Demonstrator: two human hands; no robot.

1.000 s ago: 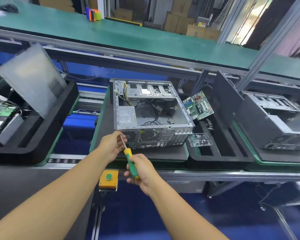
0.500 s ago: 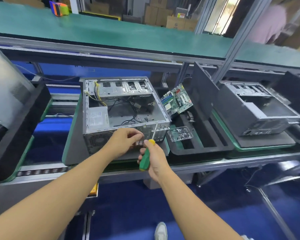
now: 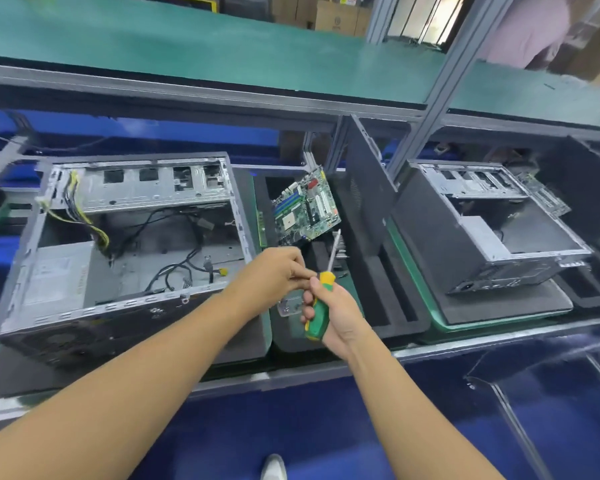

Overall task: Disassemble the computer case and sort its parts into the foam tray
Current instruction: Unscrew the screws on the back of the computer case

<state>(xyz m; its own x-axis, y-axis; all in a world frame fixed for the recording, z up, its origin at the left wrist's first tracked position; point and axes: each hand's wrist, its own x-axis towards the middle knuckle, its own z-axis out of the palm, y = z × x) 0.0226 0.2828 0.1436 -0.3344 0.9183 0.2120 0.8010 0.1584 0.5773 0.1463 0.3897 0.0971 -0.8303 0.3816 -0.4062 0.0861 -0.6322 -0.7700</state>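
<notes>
While the right hand [image 3: 340,317] wraps its fingers round the green-and-yellow handle of a screwdriver [image 3: 317,313], shaft pointing toward twelve o'clock, the left hand [image 3: 267,275] sits just beside it at nine o'clock with thumb and fingertips pressed together; whether anything tiny lies between them cannot be told. Both hands hover over the near end of the black foam tray [image 3: 406,317], above a small clear box [image 3: 287,305] whose contents are too blurred to make out. In the tray, at twelve o'clock from the hands, one green circuit board [image 3: 305,209] leans tilted, and at two o'clock a black side panel [image 3: 364,188] stands on edge. The open computer case [image 3: 125,261] lies on its side at nine o'clock from the hands, just beside the tray; it holds one grey power supply [image 3: 56,275], a bundle of yellow and black wires [image 3: 80,216] and loose black cables [image 3: 168,270]. The power supply carries a white label, its print unreadable. A second open case [image 3: 492,230] lies at three o'clock on a grey mat [image 3: 499,306]. That makes two cases, one circuit board in the tray and one screwdriver. Far back at twelve o'clock, cardboard boxes [image 3: 336,15] carry printed marks that cannot be read.
</notes>
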